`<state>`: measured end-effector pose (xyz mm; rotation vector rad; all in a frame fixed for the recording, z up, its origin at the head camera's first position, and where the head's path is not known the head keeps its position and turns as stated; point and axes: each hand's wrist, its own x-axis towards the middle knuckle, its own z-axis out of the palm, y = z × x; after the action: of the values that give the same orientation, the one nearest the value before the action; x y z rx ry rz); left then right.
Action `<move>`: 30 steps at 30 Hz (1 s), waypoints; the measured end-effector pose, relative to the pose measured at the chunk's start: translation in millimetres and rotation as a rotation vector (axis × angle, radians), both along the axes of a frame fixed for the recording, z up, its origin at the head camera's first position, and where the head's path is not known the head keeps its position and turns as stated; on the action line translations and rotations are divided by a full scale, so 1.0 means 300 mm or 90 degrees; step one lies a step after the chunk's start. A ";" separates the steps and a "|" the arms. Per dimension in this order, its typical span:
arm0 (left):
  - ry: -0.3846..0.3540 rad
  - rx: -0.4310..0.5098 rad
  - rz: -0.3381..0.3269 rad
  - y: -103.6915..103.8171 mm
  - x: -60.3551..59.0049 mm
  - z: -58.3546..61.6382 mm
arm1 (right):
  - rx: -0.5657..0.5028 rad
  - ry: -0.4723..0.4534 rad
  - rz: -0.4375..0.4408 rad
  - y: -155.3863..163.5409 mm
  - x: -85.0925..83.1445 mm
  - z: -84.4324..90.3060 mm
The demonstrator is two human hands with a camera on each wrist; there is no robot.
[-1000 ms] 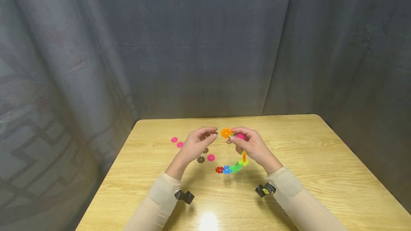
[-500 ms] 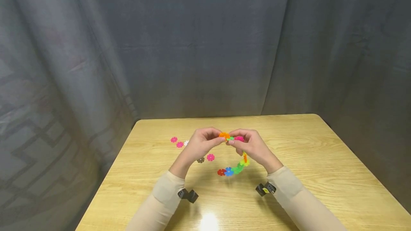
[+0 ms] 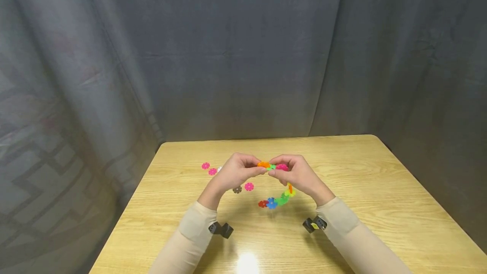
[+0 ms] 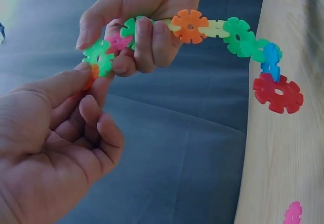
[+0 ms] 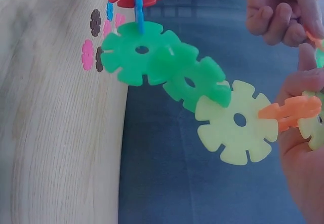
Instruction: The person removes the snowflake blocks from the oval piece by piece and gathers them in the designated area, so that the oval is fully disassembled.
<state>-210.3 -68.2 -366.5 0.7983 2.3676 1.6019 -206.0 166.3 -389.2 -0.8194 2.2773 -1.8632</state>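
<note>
A gray curtain [image 3: 243, 54] hangs behind a wood-grain bench [image 3: 399, 215], whose far edge runs beyond the raised hands; the widest room for moving lies on the bench's right side. A person's left hand [image 3: 233, 175] pinches an orange disc [image 3: 263, 164] between thumb and finger, while the right hand's [image 3: 303, 176] grip is curled around a chain [image 5: 255, 130] of notched plastic discs. Held aloft, the chain curves back toward the near side, where a red disc [image 4: 279, 102] at its free end appears to hang above the bench. The orange disc meets a green disc [image 4: 106, 63] at the chain's other end; whether their slots are fully seated cannot be told. To join them well, the discs would best be set crosswise, slots aligned, then pushed straight in without twisting, the green one braced near its rim. The dangling tail should swing wide of a loose pink disc [image 3: 249, 186] and brown disc [image 3: 237, 189], lying close together.
</note>
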 end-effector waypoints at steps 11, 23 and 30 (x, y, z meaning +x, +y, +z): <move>0.067 -0.017 -0.002 0.000 0.003 0.004 | 0.013 0.002 -0.022 -0.004 0.000 -0.007; 0.056 0.047 0.031 0.011 0.008 -0.007 | 0.000 0.033 -0.054 -0.020 0.039 0.033; 0.093 0.076 0.024 0.020 0.002 -0.021 | -0.019 0.011 -0.061 -0.026 0.068 0.068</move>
<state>-209.8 -62.1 -372.7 0.9288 2.4176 1.7709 -185.6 158.6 -368.9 -0.7460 2.3439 -1.9403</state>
